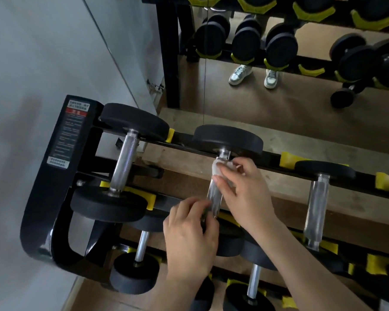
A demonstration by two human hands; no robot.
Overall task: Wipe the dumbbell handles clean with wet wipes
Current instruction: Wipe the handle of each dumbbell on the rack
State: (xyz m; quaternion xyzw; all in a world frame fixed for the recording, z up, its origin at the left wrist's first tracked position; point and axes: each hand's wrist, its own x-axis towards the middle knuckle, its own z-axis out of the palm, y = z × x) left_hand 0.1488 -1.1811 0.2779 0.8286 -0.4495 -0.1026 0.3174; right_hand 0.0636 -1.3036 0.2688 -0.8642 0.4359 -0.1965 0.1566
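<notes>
A black dumbbell with a silver handle lies on the top shelf of the rack, its far weight plate toward the mirror. My right hand pinches a white wet wipe wrapped round the far end of that handle. My left hand grips the near end of the same handle, and its near plate is hidden under the hand.
The black rack with yellow cradles holds another dumbbell to the left and one to the right. Smaller dumbbells sit on the lower shelf. A mirror behind reflects the rack and a person's shoes. A grey wall is at left.
</notes>
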